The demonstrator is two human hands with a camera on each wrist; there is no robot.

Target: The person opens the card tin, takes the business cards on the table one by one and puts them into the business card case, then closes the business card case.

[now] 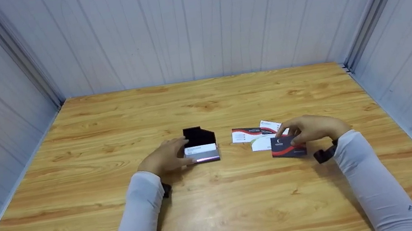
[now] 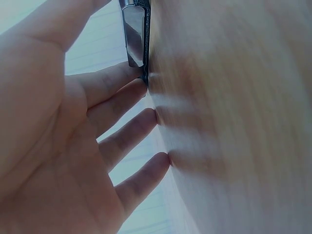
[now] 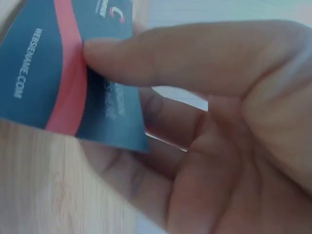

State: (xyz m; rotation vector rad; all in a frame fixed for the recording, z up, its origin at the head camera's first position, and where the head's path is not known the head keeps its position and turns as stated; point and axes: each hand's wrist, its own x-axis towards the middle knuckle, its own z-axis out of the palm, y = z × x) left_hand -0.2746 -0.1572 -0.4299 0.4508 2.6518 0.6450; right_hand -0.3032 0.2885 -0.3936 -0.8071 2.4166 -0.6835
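My left hand grips the left end of a business card case, thumb at the front edge and fingertips by the raised lid. The black lid stands open, and a white card shows inside. In the left wrist view the case's metal side appears at the top, while the other fingertips touch the table. Between thumb and fingers, my right hand pinches a dark business card with a red wavy stripe and white print. Its raised face tilts toward the head camera.
Several loose business cards lie overlapping just beyond the held one, among them a white card and a red, black and white card. The wood-grain table meets pale panel walls at the back and both sides.
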